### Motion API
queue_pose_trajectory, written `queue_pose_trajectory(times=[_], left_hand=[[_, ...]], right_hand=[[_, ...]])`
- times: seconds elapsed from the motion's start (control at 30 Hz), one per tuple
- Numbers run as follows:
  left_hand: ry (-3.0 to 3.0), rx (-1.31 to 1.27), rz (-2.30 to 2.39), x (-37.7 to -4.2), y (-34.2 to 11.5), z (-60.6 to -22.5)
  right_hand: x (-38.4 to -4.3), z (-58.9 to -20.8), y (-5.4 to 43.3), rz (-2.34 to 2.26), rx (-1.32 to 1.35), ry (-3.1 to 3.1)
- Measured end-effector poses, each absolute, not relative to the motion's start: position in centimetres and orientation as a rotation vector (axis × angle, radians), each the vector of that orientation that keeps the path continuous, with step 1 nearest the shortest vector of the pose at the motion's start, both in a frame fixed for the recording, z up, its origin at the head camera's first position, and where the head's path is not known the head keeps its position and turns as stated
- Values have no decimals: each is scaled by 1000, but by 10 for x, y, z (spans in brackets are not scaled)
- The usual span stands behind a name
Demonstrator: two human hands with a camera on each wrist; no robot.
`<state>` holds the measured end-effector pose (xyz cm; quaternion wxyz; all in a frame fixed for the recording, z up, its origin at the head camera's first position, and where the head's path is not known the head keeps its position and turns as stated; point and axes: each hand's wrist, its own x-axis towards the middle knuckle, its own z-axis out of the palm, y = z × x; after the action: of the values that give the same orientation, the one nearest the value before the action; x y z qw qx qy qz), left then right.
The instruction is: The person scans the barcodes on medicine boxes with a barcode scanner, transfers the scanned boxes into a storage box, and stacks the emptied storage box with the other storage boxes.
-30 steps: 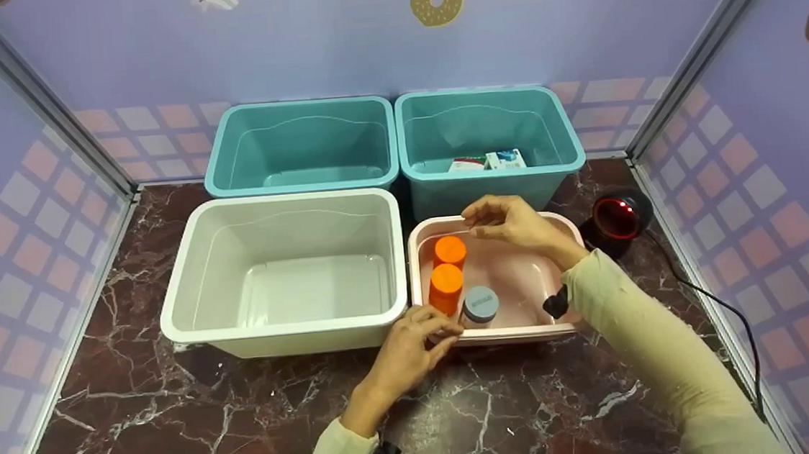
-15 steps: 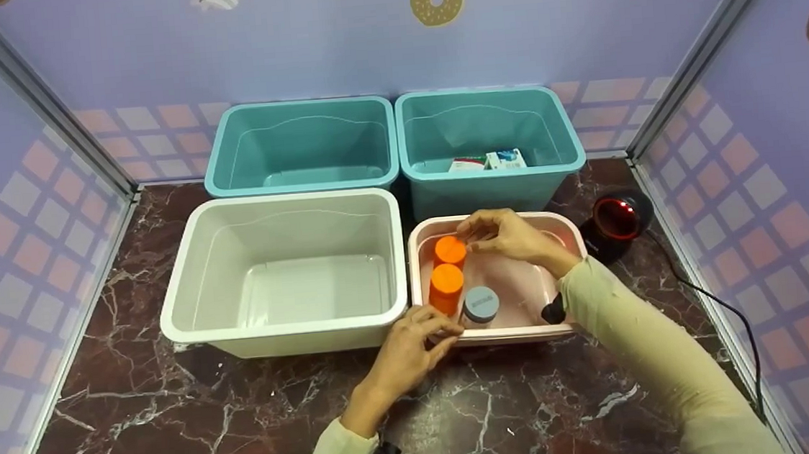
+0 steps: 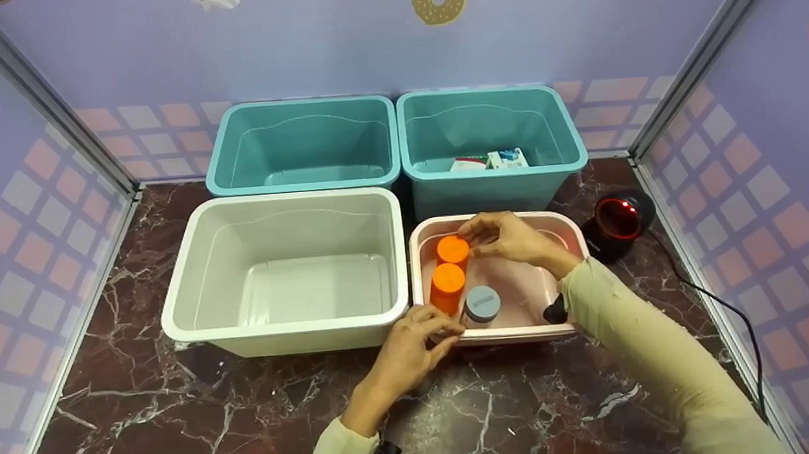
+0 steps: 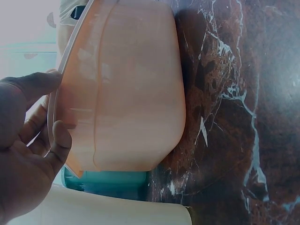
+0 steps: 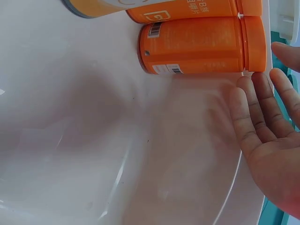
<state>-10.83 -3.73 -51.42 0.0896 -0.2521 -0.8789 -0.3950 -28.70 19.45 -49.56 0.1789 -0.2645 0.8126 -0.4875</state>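
My left hand [image 3: 401, 351] holds the front rim of a pink plastic bin [image 3: 521, 332], thumb and fingers on either side of the rim in the left wrist view. Inside, toward the left wall, stand two upright orange bottles: a rear orange bottle [image 3: 453, 250] and a front orange bottle [image 3: 447, 281]. Beside the front one is a bottle with a grey lid [image 3: 483, 303]. My right hand [image 3: 514, 238] reaches over the bin's back part, fingers extended, fingertips [image 5: 260, 80] right at the rear bottle's orange lid [image 5: 255, 44]. The thumb stands apart from the fingers.
A white bin [image 3: 290, 328] stands directly left of the pink one. Behind are a left teal bin [image 3: 304, 186] and a right teal bin [image 3: 494, 173] with small boxes [image 3: 506, 159]. A black scanner-like device [image 3: 618, 221], glowing red, stands at right with its cable [image 3: 732, 309].
My right hand has come down from above the bin's back rim to the rear orange bottle's lid. The left hand keeps its place on the front rim.
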Motion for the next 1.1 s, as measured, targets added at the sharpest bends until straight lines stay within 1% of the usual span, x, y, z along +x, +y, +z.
queue_pose_trajectory(times=[0.17, 0.4, 1.1], left_hand=[[-2623, -748, -1164, -108, -38, -514], [-2637, -746, -1162, -108, -37, -514], [-2618, -742, -1172, -107, -37, -513]], right_hand=[[-286, -497, 195, -1364, -739, 2301], [-286, -503, 193, -1295, -810, 2282], [-284, -504, 185, -1168, -830, 2317]])
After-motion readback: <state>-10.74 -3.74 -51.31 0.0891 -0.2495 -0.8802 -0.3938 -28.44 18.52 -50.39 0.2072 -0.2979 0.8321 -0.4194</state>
